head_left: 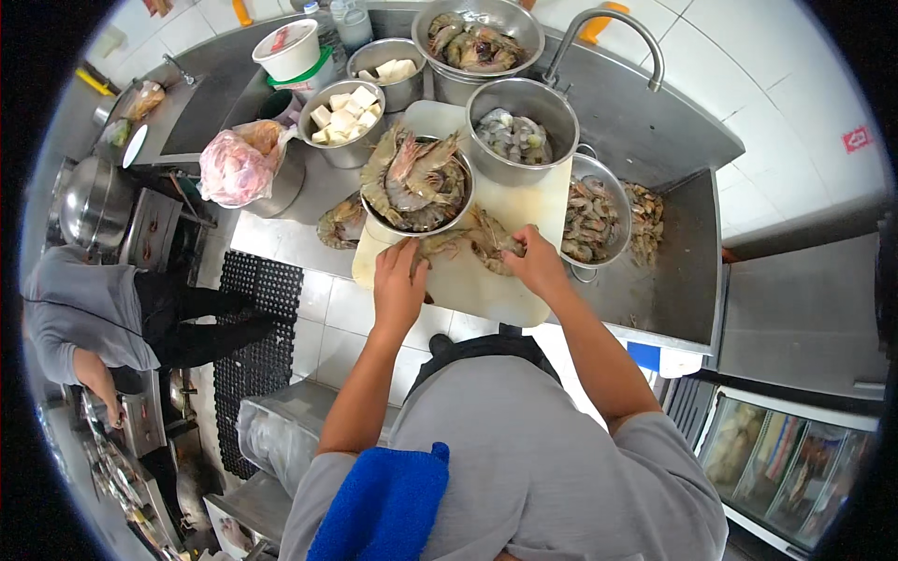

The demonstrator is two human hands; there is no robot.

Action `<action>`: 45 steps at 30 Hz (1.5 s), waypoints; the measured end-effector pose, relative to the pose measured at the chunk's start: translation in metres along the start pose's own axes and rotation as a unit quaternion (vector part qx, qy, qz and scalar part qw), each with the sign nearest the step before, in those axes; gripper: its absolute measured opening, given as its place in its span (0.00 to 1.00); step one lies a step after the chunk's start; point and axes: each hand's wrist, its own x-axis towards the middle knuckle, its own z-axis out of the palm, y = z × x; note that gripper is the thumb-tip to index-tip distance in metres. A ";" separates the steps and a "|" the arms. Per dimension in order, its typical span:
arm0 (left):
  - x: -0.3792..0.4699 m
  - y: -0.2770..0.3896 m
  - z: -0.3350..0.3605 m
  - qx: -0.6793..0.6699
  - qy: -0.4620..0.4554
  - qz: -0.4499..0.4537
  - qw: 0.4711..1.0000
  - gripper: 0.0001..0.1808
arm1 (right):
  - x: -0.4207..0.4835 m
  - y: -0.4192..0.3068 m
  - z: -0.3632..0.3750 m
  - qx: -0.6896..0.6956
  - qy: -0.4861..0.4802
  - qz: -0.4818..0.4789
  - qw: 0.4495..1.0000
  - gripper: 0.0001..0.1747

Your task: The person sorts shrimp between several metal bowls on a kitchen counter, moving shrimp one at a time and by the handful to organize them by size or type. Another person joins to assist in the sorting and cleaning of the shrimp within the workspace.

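My left hand (398, 282) is at the near left of a pale cutting board (484, 298), its fingers curled on a whole grey-brown prawn (443, 242). A small dark tip shows below these fingers; I cannot tell what it is. At the right, my right hand (539, 263) pinches a second prawn (491, 242) between thumb and fingers, low over the board. Just beyond my hands stands a steel bowl heaped with whole prawns (417, 179). Behind it to the right, a steel pot (568, 133) holds peeled prawns (512, 133).
In the sink (677, 280) at right sit a colander (621, 231) of prawn pieces and loose shells (644, 217). A curved faucet (610, 14) overhangs it. Left are pots of white cubes (345, 116) and a bag of pinkish food (238, 168). Another person (98, 308) stands far left.
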 end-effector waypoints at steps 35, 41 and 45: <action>0.012 0.285 -0.167 0.049 -0.264 0.283 0.921 0.18 | -0.006 0.007 -0.012 0.030 0.045 -0.165 0.985 0.19; -0.024 0.143 -0.131 -0.031 -0.259 0.066 0.963 0.21 | -0.014 0.007 -0.010 0.067 0.032 -0.135 0.988 0.19; -0.085 0.071 -0.083 -0.098 -0.201 -0.130 0.966 0.17 | -0.011 0.009 -0.013 0.005 0.041 -0.161 0.986 0.20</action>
